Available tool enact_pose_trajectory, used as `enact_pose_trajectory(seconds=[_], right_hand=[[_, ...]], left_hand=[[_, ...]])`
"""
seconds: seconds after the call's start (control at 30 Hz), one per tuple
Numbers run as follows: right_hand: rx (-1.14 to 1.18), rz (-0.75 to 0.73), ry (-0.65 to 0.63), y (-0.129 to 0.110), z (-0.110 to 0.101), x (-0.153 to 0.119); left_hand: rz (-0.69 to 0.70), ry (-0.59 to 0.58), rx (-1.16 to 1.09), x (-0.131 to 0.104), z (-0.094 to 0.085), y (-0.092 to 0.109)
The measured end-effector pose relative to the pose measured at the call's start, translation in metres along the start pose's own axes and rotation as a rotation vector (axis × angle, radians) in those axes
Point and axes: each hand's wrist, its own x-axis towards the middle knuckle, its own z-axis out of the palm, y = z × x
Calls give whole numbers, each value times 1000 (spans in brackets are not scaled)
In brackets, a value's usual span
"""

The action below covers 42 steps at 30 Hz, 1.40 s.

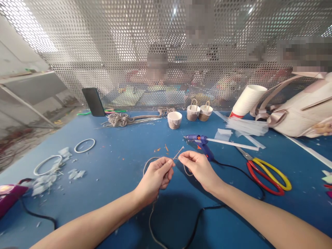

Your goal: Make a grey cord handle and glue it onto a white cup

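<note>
Both hands meet over the middle of the blue table, working on one thin grey-beige cord [153,207]. My left hand [158,173] is closed, pinching the cord between thumb and forefinger, with a short end sticking up. Close beside it on the right, my right hand [198,167] pinches another part of the same cord, and a small loop hangs below its fingertips. A blue glue gun [203,143] with a long clear glue stick [233,143] lies just beyond my right hand. Scissors [268,173] with one red and one yellow handle rest to its right.
Small wrapped cups [174,120] stand at the back, near a bundle of cord [119,119] and a phone [93,102]. Stacked paper cups [247,100], clear strips [246,127] and a pale bag [301,107] are at right. White rings [84,145] lie left. A black cable [241,168] crosses the table.
</note>
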Motion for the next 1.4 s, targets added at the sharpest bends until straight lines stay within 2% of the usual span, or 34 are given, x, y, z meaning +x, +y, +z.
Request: enact_pose_trajectory(seconds=[0.17,0.53,0.97,1.27,1.4], right_hand=[[8,9,0,0,1,1],[4,6,-15,1,1,-2],[-1,-9,0,4,0,2],[23,6,-28,3,2,-1],[41,10,-38,0,3,-3]], left_hand=[[-16,-21,-10,0,1,3],[56,57,63,3,-1,-2],[23,-4,17,1,0,1],[100,99,73,-1,3,3],[99,99,75,-2,4,4]])
